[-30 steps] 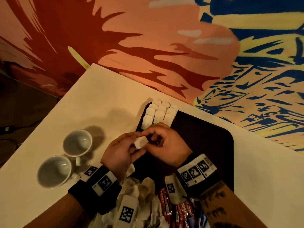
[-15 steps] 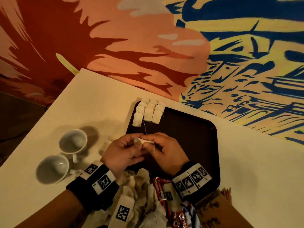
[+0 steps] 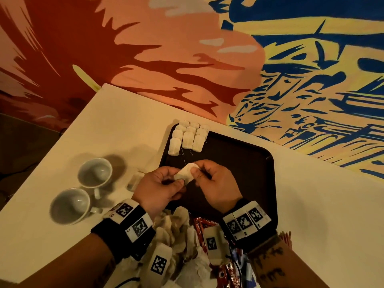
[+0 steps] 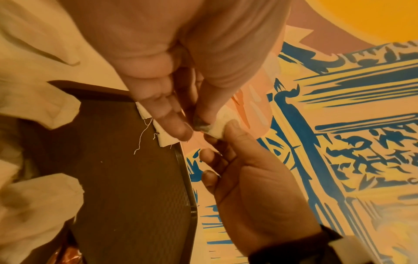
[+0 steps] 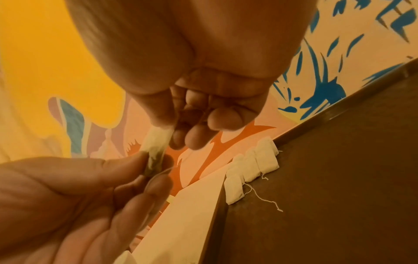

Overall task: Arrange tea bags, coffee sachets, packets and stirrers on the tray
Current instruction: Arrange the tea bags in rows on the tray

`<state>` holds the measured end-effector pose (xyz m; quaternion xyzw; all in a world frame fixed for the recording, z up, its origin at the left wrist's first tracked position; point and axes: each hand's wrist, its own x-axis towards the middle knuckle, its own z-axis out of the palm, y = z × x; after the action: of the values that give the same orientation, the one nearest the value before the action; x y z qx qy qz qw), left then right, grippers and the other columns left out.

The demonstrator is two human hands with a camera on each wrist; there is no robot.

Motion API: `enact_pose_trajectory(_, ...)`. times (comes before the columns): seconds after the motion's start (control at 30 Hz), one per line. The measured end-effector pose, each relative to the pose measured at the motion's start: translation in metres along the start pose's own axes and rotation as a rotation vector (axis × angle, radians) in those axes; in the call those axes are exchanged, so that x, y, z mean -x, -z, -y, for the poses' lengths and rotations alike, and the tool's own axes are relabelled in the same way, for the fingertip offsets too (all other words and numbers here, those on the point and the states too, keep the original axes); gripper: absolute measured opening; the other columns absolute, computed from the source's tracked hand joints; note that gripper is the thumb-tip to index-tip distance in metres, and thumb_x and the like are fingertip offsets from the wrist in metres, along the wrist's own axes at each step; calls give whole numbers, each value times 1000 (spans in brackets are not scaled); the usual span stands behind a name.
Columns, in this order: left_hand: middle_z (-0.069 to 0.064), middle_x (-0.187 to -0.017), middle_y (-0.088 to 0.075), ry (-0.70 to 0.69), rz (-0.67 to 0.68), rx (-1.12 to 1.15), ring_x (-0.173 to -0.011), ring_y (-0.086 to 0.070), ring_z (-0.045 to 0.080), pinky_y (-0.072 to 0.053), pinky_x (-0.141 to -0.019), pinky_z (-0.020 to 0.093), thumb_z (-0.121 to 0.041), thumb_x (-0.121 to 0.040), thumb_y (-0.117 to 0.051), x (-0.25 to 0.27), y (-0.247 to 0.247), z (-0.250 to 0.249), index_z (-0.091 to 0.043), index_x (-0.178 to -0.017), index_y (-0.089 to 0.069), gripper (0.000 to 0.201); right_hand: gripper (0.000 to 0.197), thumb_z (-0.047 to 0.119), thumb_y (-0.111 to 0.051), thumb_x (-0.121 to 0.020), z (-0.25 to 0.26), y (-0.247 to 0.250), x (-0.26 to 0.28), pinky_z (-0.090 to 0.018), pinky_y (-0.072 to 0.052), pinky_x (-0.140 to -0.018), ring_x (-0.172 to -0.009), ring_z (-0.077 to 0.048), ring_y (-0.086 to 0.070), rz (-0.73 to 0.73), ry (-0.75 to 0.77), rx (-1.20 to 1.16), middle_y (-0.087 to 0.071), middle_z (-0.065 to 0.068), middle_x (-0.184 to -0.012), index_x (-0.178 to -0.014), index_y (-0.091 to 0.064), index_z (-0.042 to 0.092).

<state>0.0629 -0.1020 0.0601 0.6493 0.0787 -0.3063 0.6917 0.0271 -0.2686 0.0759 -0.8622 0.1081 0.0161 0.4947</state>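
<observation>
A dark brown tray (image 3: pixel 249 163) lies on the pale table. Several white tea bags (image 3: pixel 188 138) sit in rows at its far left corner, also seen in the right wrist view (image 5: pixel 253 167). Above the tray's near left part both hands hold one white tea bag (image 3: pixel 185 174). My left hand (image 3: pixel 164 183) pinches its lower end, my right hand (image 3: pixel 209 177) pinches its upper end between thumb and forefinger. The same tea bag (image 5: pixel 156 151) shows edge-on in the right wrist view and partly hidden (image 4: pixel 222 123) in the left wrist view.
Two white cups (image 3: pixel 83 190) stand on the table left of the tray. A heap of loose tea bags (image 3: pixel 176 235) and red sachets (image 3: pixel 199 227) lies at the near edge below my wrists. Red stirrers (image 3: pixel 285 238) peek out by my right forearm. A painted wall borders the table.
The hands have drawn back slightly from the tea bag rows toward me. The held tea bag has turned from bunched to flat between both hands.
</observation>
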Motion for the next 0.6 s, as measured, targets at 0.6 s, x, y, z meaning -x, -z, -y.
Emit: enact_pose_trajectory(0.6,10,-85,-70,151,-216,39,-72,-61,21,-50,-65,32,3,-94,-57,-31,32,29,-7,-96,-67,15,7,38,-66,-93,-47,-7,-109,-30,-52,-78,-92,-12,-64,444,-204,571,-65,9,-98,-98,-64,34)
